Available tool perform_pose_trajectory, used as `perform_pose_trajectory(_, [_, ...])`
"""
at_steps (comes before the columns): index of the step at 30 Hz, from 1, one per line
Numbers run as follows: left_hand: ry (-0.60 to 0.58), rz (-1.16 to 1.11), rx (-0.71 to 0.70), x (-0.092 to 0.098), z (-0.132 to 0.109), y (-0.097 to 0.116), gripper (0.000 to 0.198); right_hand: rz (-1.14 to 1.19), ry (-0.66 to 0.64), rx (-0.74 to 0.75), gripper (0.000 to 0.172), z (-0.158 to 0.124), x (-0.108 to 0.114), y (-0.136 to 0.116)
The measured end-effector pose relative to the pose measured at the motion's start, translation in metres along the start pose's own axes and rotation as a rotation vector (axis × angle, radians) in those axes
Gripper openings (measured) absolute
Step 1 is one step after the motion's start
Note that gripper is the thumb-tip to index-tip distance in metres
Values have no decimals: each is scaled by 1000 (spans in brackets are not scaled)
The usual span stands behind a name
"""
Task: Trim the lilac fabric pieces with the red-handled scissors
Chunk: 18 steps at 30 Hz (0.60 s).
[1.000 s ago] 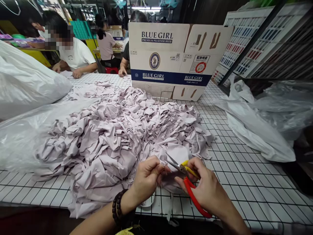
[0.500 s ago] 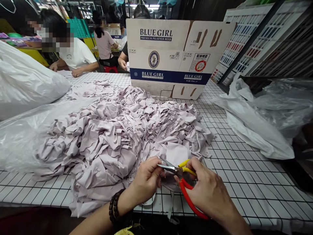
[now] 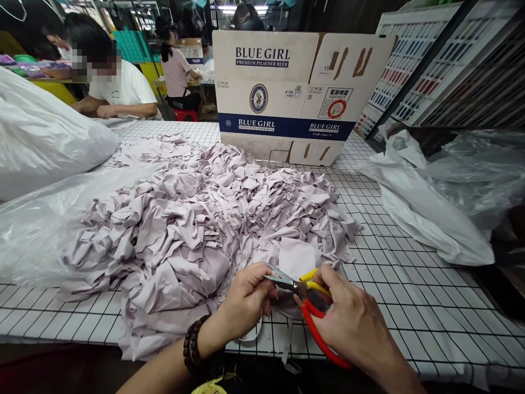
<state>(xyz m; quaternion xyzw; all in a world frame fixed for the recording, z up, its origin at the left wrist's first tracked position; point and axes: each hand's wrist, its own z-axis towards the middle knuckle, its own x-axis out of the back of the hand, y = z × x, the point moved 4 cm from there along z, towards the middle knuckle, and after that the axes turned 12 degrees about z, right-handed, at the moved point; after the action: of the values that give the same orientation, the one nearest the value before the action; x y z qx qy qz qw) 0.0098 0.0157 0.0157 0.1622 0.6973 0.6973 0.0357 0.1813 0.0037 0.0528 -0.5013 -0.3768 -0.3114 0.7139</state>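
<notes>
My right hand point(image 3: 348, 314) grips scissors point(image 3: 301, 290) with red and yellow handles. The blades are slightly apart and point left, their tips at the fingers of my left hand point(image 3: 248, 298). Those left fingers are pinched together near the blade tips; what they hold is too small to make out. A large heap of pale pinkish-grey fabric pieces point(image 3: 184, 230) spreads beyond and to the left of both hands. One flat, lighter piece point(image 3: 299, 257) lies just behind the scissors. Below my hands a thin pale strip point(image 3: 287, 342) hangs at the table's front edge.
A Blue Girl carton point(image 3: 283, 98) stands at the back of the grid-patterned table point(image 3: 394, 295). Plastic bags lie at left point(image 3: 49, 131) and right point(image 3: 435, 208). Beyond the table, a person in white point(image 3: 127, 90) and another in pink point(image 3: 178, 71) sit at work.
The person in white has leaned lower, with hands shifted left. The arm beside the carton has gone from view. My hands and the scissors have barely moved.
</notes>
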Motion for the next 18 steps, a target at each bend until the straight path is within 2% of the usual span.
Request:
perform_pose_trajectory(8, [-46, -153, 75, -5, -1, -5, 46, 22, -56, -44, 35, -2, -4, 6])
perform_pose_trajectory(18, [-94, -273, 140, -8, -2, -12, 47, 63, -77, -41, 36, -3, -6, 11])
